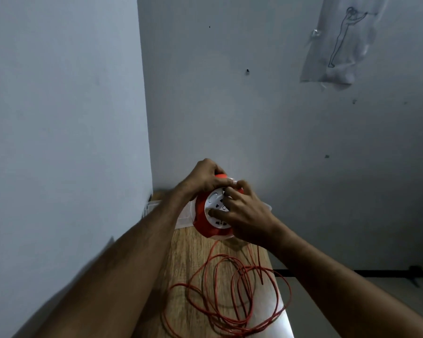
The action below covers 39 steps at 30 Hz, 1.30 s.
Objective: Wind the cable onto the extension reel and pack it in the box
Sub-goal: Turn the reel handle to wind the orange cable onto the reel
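Note:
An orange extension reel [203,217] with a white socket face is held above the far end of a narrow wooden table [188,254]. My left hand [203,178] grips the reel's top rim. My right hand [244,212] lies across the white face, fingers pressed on it. A thin orange cable [230,296] hangs from the reel's underside and lies in several loose loops on the table. A clear plastic box [185,215] stands behind the reel against the wall, mostly hidden by my arms and the reel.
The table sits in a corner, with a wall on its left and another behind it. Its right edge drops to a pale floor [352,301]. A plastic sheet with a line drawing [337,45] is taped high on the back wall.

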### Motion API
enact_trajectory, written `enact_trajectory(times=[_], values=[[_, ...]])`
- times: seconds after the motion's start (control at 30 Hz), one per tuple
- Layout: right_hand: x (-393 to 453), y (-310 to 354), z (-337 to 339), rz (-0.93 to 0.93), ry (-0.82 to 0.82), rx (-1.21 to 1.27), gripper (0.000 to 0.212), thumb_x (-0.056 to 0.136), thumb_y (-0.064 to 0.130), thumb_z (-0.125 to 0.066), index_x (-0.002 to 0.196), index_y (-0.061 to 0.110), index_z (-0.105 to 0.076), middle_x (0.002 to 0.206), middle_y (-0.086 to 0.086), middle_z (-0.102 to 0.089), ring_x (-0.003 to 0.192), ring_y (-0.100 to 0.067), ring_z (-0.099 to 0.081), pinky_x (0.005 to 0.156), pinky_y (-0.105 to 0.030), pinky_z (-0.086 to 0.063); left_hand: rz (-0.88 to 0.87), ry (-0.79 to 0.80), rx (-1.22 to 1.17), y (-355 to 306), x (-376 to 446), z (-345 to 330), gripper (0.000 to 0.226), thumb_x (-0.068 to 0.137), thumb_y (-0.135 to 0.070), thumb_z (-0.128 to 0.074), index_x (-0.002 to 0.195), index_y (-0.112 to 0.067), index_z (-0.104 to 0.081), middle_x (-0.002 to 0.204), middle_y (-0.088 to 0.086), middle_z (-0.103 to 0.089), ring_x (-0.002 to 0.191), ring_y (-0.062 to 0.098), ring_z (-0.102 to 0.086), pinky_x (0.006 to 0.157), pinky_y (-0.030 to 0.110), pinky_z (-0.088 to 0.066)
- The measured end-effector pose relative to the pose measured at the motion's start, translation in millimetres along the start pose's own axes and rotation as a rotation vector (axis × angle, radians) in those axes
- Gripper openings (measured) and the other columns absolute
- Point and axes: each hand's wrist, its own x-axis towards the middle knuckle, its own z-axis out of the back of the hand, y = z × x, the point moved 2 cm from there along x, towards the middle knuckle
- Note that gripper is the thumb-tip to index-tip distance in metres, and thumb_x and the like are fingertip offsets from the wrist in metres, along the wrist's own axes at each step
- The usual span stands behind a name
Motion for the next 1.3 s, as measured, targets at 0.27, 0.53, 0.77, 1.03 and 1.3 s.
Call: enact_trajectory(times=[0.27,0.53,0.77,1.03,1.3], values=[[12.0,2.4,-13.9,-0.308,-0.274,0.285,0.058,0.067,0.04,-0.085,0.118,0.015,-0.073,0.096,-0.011,-0.078,0.075,-0.027,-0.074,0.083,-0.038,-0.057,-0.024,-0.083,0.026,1.4,-3.3,8.3,0.037,0.081,-0.043,-0.082,0.102,-0.012,-0.08,0.093,-0.002,-0.077,0.075,0.004,-0.069,0.065,0.019,-0.052],[31.5,32.6,-13.3,-1.54,-0.499,1.122,0.054,0.073,0.044,-0.088,0.109,0.016,-0.058,0.102,0.002,-0.067,0.085,-0.015,-0.07,0.066,-0.027,-0.061,-0.032,-0.208,0.013,-0.2,-2.4,9.4,0.039,0.082,-0.039,-0.081,0.105,-0.008,-0.079,0.102,0.008,-0.078,0.077,0.011,-0.068,0.067,0.017,-0.052],[32.4,39.8,-14.5,-1.526,-0.502,1.393,0.026,0.086,0.027,-0.08,0.098,0.013,-0.063,0.094,-0.01,-0.075,0.069,-0.017,-0.076,0.064,-0.039,-0.065,-0.006,-0.172,0.019,11.8,-4.6,8.5,0.038,0.081,-0.04,-0.082,0.103,-0.009,-0.079,0.097,0.006,-0.078,0.071,0.008,-0.069,0.067,0.021,-0.055],[0.7,23.3,-7.2,-0.126,-0.149,0.215,0.039,0.078,0.021,-0.084,0.114,0.021,-0.069,0.104,-0.007,-0.077,0.135,-0.032,-0.052,0.109,-0.063,-0.035,0.013,-0.116,-0.02,12.5,-2.8,16.2,0.036,0.082,-0.041,-0.081,0.102,-0.011,-0.08,0.093,0.003,-0.078,0.076,0.014,-0.074,0.074,0.031,-0.061],[2.9,-5.7,-3.7,0.103,0.038,-0.051,0.065,0.084,0.025,-0.078,0.143,0.032,-0.051,0.135,-0.011,-0.064,0.142,-0.036,-0.041,0.114,-0.062,-0.023,0.016,-0.044,-0.037,7.9,-5.1,14.4,0.034,0.081,-0.043,-0.082,0.098,-0.013,-0.081,0.086,0.0,-0.079,0.071,0.013,-0.075,0.068,0.027,-0.061]])
